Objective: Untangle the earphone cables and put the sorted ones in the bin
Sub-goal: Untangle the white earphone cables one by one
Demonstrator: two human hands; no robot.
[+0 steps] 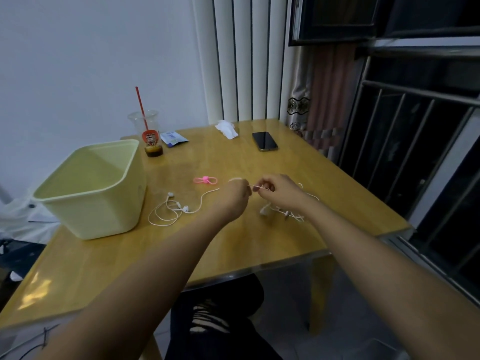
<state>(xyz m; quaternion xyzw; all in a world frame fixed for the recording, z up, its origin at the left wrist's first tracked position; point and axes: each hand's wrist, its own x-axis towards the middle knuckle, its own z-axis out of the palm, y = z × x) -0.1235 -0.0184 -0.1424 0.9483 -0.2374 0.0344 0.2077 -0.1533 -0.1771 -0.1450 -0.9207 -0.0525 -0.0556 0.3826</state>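
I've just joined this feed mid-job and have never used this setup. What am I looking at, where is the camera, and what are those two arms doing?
There is no machine: one camera on a person's head looks down at their bare arms. The left hand and right hand each pinch a white earphone cable stretched between them above the wooden table. A loop with earbuds lies toward the bin, a tangle under the right hand. Also there: a pale green bin, pink tie, phone, drink cup.
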